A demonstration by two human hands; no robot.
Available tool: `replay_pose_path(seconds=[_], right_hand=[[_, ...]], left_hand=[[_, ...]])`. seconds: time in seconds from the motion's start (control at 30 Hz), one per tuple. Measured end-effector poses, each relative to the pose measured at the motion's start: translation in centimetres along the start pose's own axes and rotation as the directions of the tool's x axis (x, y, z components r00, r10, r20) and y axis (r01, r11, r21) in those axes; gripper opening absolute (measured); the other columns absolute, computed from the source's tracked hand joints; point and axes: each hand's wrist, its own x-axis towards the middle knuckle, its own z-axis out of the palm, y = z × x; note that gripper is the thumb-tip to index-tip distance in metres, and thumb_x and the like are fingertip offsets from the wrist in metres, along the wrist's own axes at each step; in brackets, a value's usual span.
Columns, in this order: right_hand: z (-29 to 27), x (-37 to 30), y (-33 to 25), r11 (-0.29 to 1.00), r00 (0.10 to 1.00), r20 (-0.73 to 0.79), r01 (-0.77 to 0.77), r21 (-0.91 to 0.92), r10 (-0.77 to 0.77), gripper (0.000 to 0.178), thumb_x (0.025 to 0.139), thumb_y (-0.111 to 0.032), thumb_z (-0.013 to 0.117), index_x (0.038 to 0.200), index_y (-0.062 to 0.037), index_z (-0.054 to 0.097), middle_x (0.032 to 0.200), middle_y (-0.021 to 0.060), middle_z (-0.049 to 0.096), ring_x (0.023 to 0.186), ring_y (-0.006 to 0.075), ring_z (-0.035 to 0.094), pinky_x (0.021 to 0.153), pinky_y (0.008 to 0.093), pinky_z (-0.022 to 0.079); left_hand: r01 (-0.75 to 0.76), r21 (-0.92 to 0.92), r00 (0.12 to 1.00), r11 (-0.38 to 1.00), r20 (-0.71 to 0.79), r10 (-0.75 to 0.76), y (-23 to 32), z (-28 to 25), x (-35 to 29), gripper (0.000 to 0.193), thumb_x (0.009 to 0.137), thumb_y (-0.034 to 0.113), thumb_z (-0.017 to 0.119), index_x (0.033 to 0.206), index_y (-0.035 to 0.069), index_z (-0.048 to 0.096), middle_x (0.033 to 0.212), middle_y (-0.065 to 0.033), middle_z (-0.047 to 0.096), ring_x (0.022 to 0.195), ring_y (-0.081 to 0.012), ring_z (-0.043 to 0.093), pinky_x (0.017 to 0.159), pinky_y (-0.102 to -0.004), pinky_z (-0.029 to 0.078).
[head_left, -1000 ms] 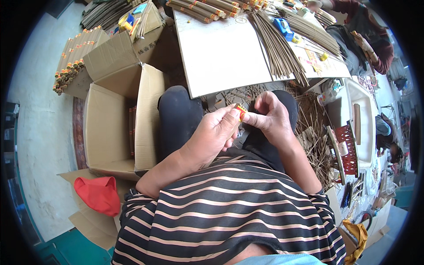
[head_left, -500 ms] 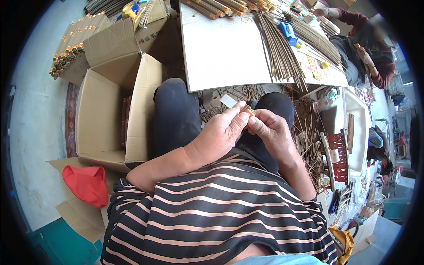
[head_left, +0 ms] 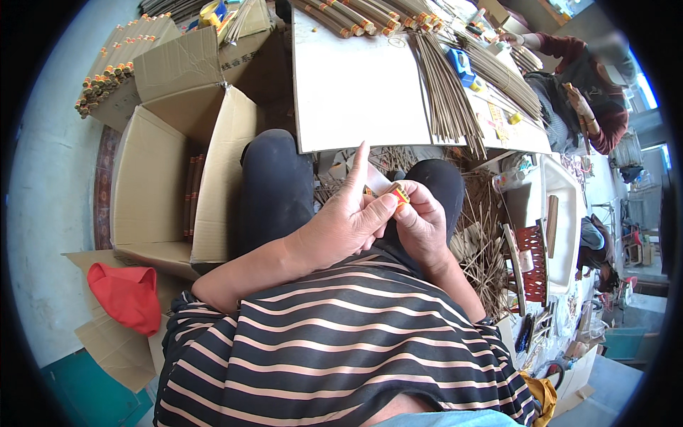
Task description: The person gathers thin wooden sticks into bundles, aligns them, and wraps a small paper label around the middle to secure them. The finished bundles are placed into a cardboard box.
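Observation:
Above my lap, between my knees, both hands meet at the end of a bundle of thin brown incense sticks (head_left: pixel 402 196) with a red and yellow paper band. My left hand (head_left: pixel 348 219) is closed on it, thumb against the band, while its index finger points straight up. On the other side, my right hand (head_left: pixel 423 224) pinches the same banded end between thumb and fingers. A pale strip (head_left: pixel 378 179) shows just behind the fingers; what it is attached to cannot be made out. My hands hide most of the bundle.
A white-topped table (head_left: pixel 359 92) carries loose sticks (head_left: pixel 447 92), banded bundles (head_left: pixel 363 18) and a blue tape dispenser (head_left: pixel 461 64). An open cardboard box (head_left: pixel 231 164) with bundles inside stands left, near a red cloth (head_left: pixel 126 299). Another person (head_left: pixel 594 82) sits at the far right.
My left index finger has lifted off the bundle and now points up. The bundle and both hands sit slightly lower. The whole view has shifted a little.

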Motion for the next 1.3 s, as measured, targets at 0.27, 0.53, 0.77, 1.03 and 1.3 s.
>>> replay_pose_path(seconds=[0.27, 0.53, 0.77, 1.03, 1.3], right_hand=[[0.5, 0.2, -0.6, 0.999, 0.999, 0.034, -0.010, 0.030, 0.009, 0.026, 0.089, -0.013, 0.058, 0.109, 0.0002, 0.048, 0.094, 0.0090, 0.059, 0.075, 0.0160, 0.060, 0.072, 0.0282, 0.049], [0.5, 0.0, -1.3, 1.000, 0.997, 0.071, -0.016, 0.008, 0.015, 0.027, 0.087, -0.010, 0.058, 0.109, 0.0009, 0.047, 0.095, 0.0110, 0.058, 0.077, 0.0194, 0.062, 0.070, 0.0287, 0.051], [0.3, -0.1, -3.0, 0.984, 0.994, 0.101, -0.021, -0.177, 0.039, 0.025, 0.085, -0.010, 0.062, 0.105, -0.0003, 0.050, 0.094, 0.0027, 0.055, 0.084, 0.0093, 0.053, 0.074, 0.0234, 0.046], [0.1, 0.6, -7.1, 0.764, 0.954, 0.141, -0.117, -0.634, 0.263, 0.016, 0.085, -0.014, 0.058, 0.093, 0.0003, 0.060, 0.082, 0.0039, 0.057, 0.077, 0.0105, 0.053, 0.070, 0.0242, 0.043], [-0.2, 1.2, -7.9, 0.592, 0.922, 0.362, 0.216, -0.777, 0.139, 0.017, 0.083, -0.014, 0.058, 0.091, 0.0000, 0.062, 0.081, 0.0092, 0.059, 0.080, 0.0227, 0.055, 0.073, 0.0329, 0.044]], left_hand=[[0.074, -0.174, 0.996, 0.982, 0.054, -0.066, 0.0, -0.4, 0.0, 0.087, 0.093, 0.036, 0.048, 0.139, 0.006, -0.019, 0.071, -0.0066, 0.048, 0.055, -0.0065, 0.044, 0.046, -0.0175, 0.038], [0.158, -0.395, 0.985, 0.905, 0.129, -0.116, 0.2, -0.5, 0.3, 0.090, 0.091, 0.029, 0.054, 0.137, 0.000, -0.019, 0.069, -0.0079, 0.050, 0.048, -0.0060, 0.046, 0.043, -0.0168, 0.041], [0.208, -0.399, 0.967, 0.893, 0.220, -0.127, -0.4, -0.5, 0.2, 0.091, 0.090, 0.032, 0.055, 0.139, 0.001, -0.014, 0.070, -0.0090, 0.052, 0.051, -0.0081, 0.047, 0.046, -0.0176, 0.040], [0.256, -0.354, 0.955, 0.899, 0.238, -0.178, -0.3, 0.3, 0.1, 0.082, 0.092, 0.031, 0.052, 0.141, 0.000, -0.007, 0.072, -0.0088, 0.052, 0.053, -0.0082, 0.046, 0.049, -0.0181, 0.041], [0.256, -0.316, 0.950, 0.914, 0.257, -0.178, -1.2, 0.3, 0.5, 0.079, 0.093, 0.026, 0.051, 0.141, 0.001, -0.007, 0.077, -0.0094, 0.053, 0.059, -0.0093, 0.049, 0.052, -0.0195, 0.043]])
